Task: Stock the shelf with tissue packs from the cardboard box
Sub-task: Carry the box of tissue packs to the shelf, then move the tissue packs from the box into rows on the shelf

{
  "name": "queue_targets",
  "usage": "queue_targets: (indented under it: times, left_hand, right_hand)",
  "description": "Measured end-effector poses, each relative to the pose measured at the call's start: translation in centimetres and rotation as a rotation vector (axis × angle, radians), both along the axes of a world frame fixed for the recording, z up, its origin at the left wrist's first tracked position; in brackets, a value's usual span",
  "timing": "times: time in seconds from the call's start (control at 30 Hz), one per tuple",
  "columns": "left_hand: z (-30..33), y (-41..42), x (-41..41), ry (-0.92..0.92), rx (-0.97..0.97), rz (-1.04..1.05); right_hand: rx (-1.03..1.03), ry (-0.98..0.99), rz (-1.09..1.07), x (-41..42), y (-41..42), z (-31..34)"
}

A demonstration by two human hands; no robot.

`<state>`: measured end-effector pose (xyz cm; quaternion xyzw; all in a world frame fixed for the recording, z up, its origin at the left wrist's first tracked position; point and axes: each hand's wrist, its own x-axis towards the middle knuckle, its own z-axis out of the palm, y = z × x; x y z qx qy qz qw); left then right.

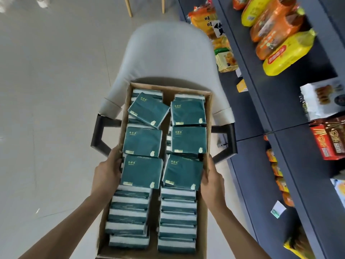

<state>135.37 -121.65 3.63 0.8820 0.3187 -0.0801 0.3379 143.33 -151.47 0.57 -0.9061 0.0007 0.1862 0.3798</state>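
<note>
A long open cardboard box (pixel 124 116) is full of dark green tissue packs (pixel 142 141) in two rows, some lying flat on top, others standing on edge nearer me. My left hand (pixel 107 174) grips the box's left wall and my right hand (pixel 211 181) grips its right wall, about halfway along. The box's far end is over the seat of a light grey chair (pixel 169 53). The dark blue shelf (pixel 261 101) runs along the right.
The shelf holds snack bags in yellow and orange (pixel 276 40), red boxes (pixel 328 141) and smaller packets on lower tiers. The chair has black arm frames (pixel 97 135). Wooden legs (pixel 128 6) stand at the back. Pale floor lies to the left.
</note>
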Motion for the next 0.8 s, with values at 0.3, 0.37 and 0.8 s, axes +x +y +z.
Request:
queue_targets:
  times: [0.3,0.37,0.8]
  left_hand:
    - [5.9,5.0,4.3,-0.094,-0.13,0.083]
    - [7.0,5.4,8.4,-0.246,-0.067,-0.01]
    - [1.2,3.4,17.3,0.02,0.22,-0.299]
  right_hand:
    - [0.14,-0.099,-0.165,6.3,-0.9,6.5]
    - [0.167,-0.171,-0.129,10.3,1.4,8.5]
    - [-0.168,0.016,0.091,17.4,9.0,5.0]
